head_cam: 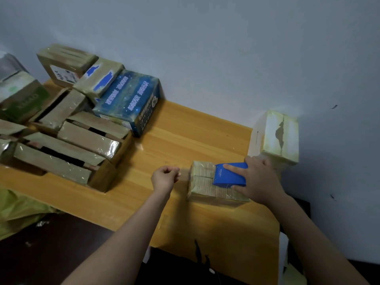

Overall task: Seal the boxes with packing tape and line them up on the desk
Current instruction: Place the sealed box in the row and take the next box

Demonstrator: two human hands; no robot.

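Gripping tape dispenser (230,175) atop box (202,189), right hand (262,182).

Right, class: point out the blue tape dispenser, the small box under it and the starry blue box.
blue tape dispenser (228,178): head view, top casing.
small box (202,171): head view, taped top.
starry blue box (127,93): head view, printed top.

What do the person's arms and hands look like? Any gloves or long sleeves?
No gloves and no sleeves in sight. The left arm and right arm are bare all the way to the bottom edge of the picture. The left hand and right hand are bare too, with no ring, watch or bracelet that I can see.
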